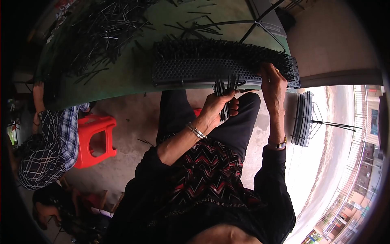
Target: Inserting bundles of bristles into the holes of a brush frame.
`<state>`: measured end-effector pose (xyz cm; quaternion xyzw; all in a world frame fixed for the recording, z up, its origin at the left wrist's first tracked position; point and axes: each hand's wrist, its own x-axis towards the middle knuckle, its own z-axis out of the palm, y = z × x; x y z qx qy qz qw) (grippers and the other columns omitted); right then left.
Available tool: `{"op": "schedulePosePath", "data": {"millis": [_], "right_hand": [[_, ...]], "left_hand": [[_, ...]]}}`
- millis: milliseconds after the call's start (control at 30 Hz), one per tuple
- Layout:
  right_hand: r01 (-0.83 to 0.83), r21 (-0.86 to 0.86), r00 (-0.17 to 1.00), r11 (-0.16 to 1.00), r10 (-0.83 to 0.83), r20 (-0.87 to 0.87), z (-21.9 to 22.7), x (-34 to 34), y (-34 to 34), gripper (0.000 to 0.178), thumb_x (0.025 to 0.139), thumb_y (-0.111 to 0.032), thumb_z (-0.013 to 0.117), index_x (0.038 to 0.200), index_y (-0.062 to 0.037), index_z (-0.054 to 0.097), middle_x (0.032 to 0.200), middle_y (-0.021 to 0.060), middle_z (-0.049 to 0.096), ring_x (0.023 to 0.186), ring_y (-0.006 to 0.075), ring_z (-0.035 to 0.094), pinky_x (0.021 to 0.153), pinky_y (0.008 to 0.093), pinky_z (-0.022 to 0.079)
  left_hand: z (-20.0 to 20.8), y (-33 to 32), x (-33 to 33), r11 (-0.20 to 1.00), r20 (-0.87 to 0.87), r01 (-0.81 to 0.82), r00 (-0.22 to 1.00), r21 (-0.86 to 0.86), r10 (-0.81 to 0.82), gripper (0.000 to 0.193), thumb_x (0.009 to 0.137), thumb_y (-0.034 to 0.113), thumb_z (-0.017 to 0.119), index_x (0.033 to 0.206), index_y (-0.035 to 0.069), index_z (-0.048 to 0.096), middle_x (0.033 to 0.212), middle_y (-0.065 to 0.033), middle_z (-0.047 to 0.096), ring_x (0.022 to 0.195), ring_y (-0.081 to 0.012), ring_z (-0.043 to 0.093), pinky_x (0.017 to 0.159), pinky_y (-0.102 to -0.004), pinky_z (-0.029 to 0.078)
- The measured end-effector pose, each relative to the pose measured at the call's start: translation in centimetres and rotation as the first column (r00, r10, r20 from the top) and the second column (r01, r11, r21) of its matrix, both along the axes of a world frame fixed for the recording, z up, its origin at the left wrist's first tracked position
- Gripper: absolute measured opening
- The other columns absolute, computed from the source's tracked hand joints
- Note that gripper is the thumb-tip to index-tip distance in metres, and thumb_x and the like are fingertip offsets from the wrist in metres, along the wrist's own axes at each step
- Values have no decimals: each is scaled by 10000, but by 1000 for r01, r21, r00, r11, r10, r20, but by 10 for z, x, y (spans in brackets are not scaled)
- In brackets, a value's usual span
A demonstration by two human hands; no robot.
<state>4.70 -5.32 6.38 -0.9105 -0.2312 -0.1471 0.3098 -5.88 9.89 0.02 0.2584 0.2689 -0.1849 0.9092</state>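
Observation:
My left hand (pixel 215 106) is wrapped round a bundle of thin black strips (pixel 222 90), which fan out above the thumb. On the near edge of the green table lies a long black rack (pixel 191 70) with a honeycomb of round holes. Many short black strips (pixel 203 49) stand packed upright along its far part, while the nearer holes show bare. My right hand (pixel 274 81) is at the rack's right end, its fingers pinched together against the standing strips. Whatever lies between those fingertips is hidden.
Loose black strips (pixel 105 32) lie heaped across the green table (pixel 122 83) at the far left. A red plastic stool (pixel 95 140) stands left, beside another person in a checked shirt (pixel 70 134). A slatted rack on a wire frame (pixel 302 118) is at the right.

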Motion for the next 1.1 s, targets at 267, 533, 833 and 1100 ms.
{"op": "schedulePosePath", "data": {"millis": [267, 533, 833, 1100], "right_hand": [[-12, 8, 1000, 1000, 12, 17, 3, -4, -1, 103, 908, -61, 594, 997, -46, 643, 858, 114, 683, 781, 196, 697, 664, 290, 512], [101, -109, 991, 989, -91, 100, -6, 13, 2, 76, 869, -102, 624, 926, -98, 674, 783, 78, 588, 712, 225, 614, 637, 335, 481], [126, -269, 956, 955, -44, 291, -24, 0, 3, 198, 901, -160, 614, 1083, -96, 661, 993, 82, 604, 821, 266, 619, 700, 370, 493], [-14, 393, 725, 919, 280, -629, -10, -31, -6, 199, 893, -141, 623, 998, 28, 625, 774, 27, 601, 685, 94, 553, 633, 254, 465]], "left_hand": [[7, 1, -4, 1000, -17, 17, 1000, 1, -17, 224, 899, 200, 663, 1039, 26, 662, 761, -98, 651, 616, -194, 637, 541, -323, 559], [10, 3, -4, 999, -19, 35, 999, 12, -35, 231, 874, 218, 696, 1010, 34, 663, 748, -81, 648, 596, -205, 626, 588, -343, 549], [13, 1, -3, 999, 13, 37, 999, 31, -37, 280, 896, 218, 665, 1081, 7, 672, 780, -90, 654, 632, -189, 636, 555, -310, 552], [11, -7, -4, 992, 89, 108, 990, 58, -113, 240, 875, 214, 697, 986, 3, 669, 794, -90, 669, 656, -195, 658, 588, -304, 555]]}}
